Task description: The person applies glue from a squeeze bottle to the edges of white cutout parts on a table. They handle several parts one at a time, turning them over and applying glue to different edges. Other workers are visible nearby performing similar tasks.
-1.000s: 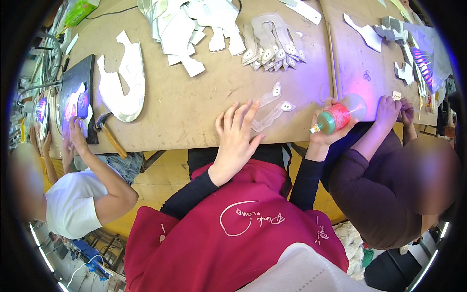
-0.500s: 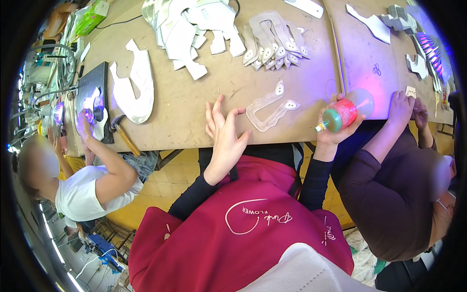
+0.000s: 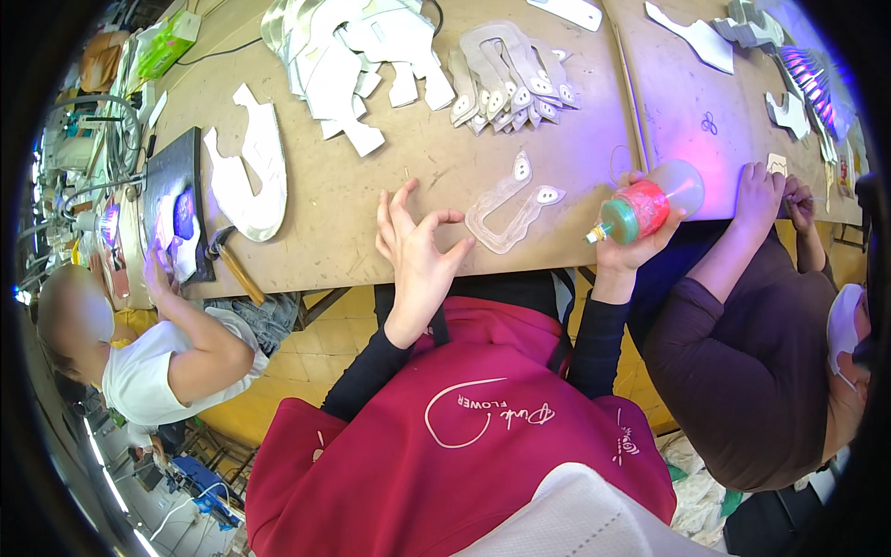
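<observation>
My left hand [image 3: 416, 237] is raised over the table's front edge, fingers apart and bent, with nothing in it. Just right of it a U-shaped grey piece [image 3: 498, 218] lies flat on the table; each of its two ends carries a white oval patch with dark dots. In my right hand [image 3: 640, 243] is a squeeze bottle [image 3: 654, 206] with a clear body, a red band and a green cap. It is tilted, its nozzle pointing left and down toward me. Farther back sits an overlapping pile of similar grey pieces [image 3: 506, 79].
Large white cut pieces [image 3: 348, 70] are heaped at the back left. A white curved piece [image 3: 260, 176] and a hammer [image 3: 237, 265] lie before a co-worker in white [image 3: 186, 367]. Another co-worker in dark brown [image 3: 742, 371] works close on my right. A seam [image 3: 631, 102] crosses the table.
The whole view has shifted slightly. My right hand still holds the bottle, which now lies a little more level. My left hand stays open, and the grey piece rests in the same place.
</observation>
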Tool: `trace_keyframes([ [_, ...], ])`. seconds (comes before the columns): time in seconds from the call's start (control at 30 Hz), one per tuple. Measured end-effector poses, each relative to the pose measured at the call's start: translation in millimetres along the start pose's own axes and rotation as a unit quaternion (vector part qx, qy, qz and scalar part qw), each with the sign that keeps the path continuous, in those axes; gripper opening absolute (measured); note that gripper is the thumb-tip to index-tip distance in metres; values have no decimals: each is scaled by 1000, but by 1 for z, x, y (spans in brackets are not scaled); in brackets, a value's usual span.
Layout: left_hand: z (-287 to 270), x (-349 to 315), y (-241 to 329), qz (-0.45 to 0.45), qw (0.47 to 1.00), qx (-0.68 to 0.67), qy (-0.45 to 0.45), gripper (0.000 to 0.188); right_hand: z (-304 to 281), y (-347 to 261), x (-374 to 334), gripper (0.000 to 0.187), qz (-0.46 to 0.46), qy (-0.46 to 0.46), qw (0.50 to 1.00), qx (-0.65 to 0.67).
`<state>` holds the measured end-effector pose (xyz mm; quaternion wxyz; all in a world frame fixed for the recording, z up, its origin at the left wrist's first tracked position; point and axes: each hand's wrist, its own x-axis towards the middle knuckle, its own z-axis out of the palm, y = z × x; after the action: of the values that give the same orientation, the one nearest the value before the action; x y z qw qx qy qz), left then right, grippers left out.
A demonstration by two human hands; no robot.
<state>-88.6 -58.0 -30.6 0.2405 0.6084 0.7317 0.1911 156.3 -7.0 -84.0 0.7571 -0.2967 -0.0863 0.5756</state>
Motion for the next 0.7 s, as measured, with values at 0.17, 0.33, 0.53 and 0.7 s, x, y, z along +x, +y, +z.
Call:
trace_keyframes([
  [0.17,2,0,0,4,1000,-20,13,24,-2,1,-1,65,-17,-4,1000,-2],
  [0.33,8,0,2,-2,999,-20,43,24,-4,9,-8,63,-204,48,962,-172],
  [0.53,9,1,3,-13,998,-28,46,21,1,-2,-7,59,-301,-52,885,-352],
  [0.7,6,3,3,-14,999,-22,47,16,8,0,-4,57,-291,-68,864,-405],
])
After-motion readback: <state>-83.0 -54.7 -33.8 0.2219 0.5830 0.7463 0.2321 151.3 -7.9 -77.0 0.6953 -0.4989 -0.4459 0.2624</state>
